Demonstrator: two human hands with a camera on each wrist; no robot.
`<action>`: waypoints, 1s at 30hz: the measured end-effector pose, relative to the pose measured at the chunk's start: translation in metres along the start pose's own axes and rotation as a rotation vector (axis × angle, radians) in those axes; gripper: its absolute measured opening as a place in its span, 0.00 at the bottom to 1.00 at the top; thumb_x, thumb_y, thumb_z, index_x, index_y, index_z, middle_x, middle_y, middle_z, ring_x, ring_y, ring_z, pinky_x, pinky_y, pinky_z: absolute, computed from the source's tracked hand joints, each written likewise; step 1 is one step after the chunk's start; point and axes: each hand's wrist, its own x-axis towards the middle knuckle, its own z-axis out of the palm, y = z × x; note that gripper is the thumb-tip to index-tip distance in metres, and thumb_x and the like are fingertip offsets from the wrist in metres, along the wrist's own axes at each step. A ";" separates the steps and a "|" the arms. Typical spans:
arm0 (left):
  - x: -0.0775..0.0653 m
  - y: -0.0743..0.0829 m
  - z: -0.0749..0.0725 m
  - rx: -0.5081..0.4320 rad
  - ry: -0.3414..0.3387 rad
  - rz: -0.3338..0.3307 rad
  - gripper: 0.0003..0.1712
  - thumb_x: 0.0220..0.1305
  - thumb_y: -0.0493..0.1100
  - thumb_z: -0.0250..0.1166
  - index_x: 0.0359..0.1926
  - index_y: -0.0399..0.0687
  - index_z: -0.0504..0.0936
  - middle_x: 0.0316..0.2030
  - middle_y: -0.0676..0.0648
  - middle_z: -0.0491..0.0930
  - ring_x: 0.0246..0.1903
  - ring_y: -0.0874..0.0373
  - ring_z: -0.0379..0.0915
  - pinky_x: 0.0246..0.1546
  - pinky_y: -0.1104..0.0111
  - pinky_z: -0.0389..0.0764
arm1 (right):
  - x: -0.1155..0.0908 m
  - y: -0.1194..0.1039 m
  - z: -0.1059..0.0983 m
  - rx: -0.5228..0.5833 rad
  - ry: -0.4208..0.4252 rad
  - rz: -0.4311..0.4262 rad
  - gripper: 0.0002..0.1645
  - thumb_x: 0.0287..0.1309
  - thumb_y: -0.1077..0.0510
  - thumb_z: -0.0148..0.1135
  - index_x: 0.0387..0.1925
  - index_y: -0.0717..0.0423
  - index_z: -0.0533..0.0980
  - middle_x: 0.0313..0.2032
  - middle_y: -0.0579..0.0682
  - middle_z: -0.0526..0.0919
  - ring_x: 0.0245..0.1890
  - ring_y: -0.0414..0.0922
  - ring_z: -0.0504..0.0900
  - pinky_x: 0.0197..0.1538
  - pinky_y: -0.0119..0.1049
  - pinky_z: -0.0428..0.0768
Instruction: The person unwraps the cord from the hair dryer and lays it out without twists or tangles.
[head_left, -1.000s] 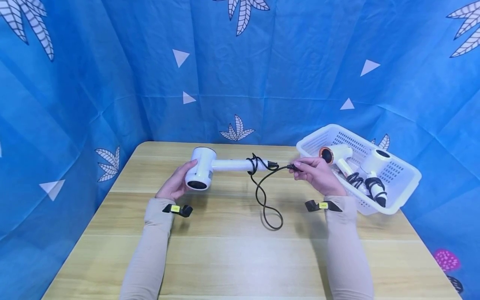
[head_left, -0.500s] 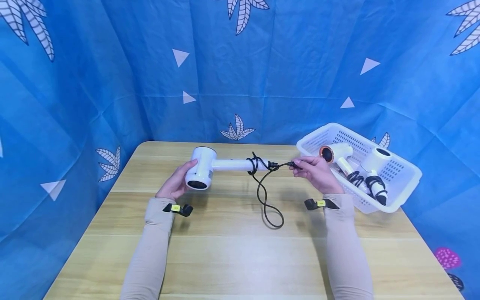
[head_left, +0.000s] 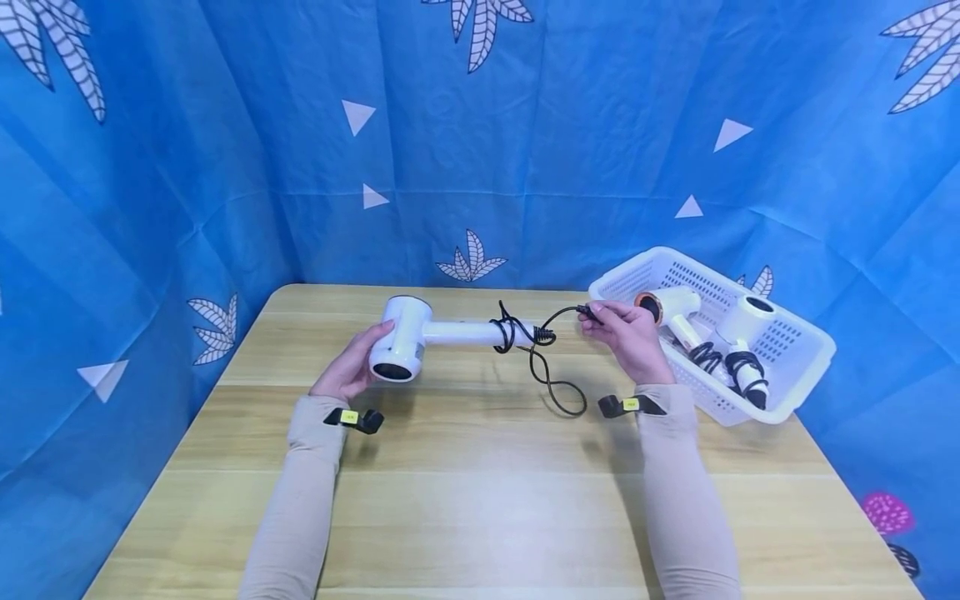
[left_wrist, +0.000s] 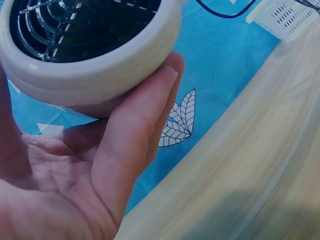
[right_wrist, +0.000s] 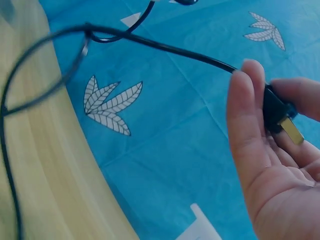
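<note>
A white hair dryer [head_left: 401,337] is held up above the table, its handle pointing right. My left hand [head_left: 348,367] grips it by the round head; the left wrist view shows the thumb and fingers around the dryer's dark grille end [left_wrist: 90,35]. Black cord [right_wrist: 185,52] is wound loosely around the lower handle, and a twisted loop dangles below. At the cord's far end, my right hand [head_left: 630,337] pinches the black plug [right_wrist: 275,110] between thumb and fingers, with a brass prong showing in the right wrist view.
To the right stands a white perforated basket [head_left: 806,367], just beyond the right hand. Inside lie a white dryer with a copper rim [head_left: 678,304] and another white dryer [head_left: 746,321], both with wrapped cords. Blue patterned cloth [head_left: 480,150] hangs behind the wooden table [head_left: 480,500].
My right hand has shifted slightly left and up with the plug. The dangling cord loop has swung right and up. The left hand and dryer have stayed nearly still.
</note>
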 end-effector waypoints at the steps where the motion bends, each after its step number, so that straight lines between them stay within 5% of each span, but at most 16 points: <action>1: -0.001 0.000 -0.001 -0.001 -0.001 -0.001 0.25 0.77 0.60 0.53 0.63 0.51 0.66 0.43 0.55 0.86 0.42 0.63 0.84 0.41 0.74 0.86 | 0.001 0.000 0.001 0.015 0.005 -0.014 0.08 0.70 0.66 0.62 0.44 0.59 0.86 0.35 0.52 0.92 0.35 0.42 0.91 0.46 0.35 0.89; 15: -0.001 -0.001 -0.001 0.000 -0.011 -0.010 0.22 0.78 0.59 0.53 0.61 0.52 0.66 0.42 0.55 0.87 0.41 0.63 0.85 0.39 0.74 0.86 | 0.012 -0.019 0.023 0.131 0.124 -0.179 0.07 0.66 0.65 0.67 0.42 0.66 0.85 0.33 0.56 0.92 0.31 0.43 0.91 0.43 0.34 0.90; 30: 0.001 -0.004 -0.004 0.034 0.012 -0.019 0.23 0.77 0.60 0.53 0.62 0.53 0.66 0.42 0.56 0.85 0.41 0.65 0.84 0.39 0.75 0.84 | -0.002 -0.066 0.055 0.210 0.100 -0.336 0.05 0.66 0.66 0.67 0.40 0.64 0.86 0.33 0.57 0.91 0.30 0.44 0.90 0.42 0.36 0.90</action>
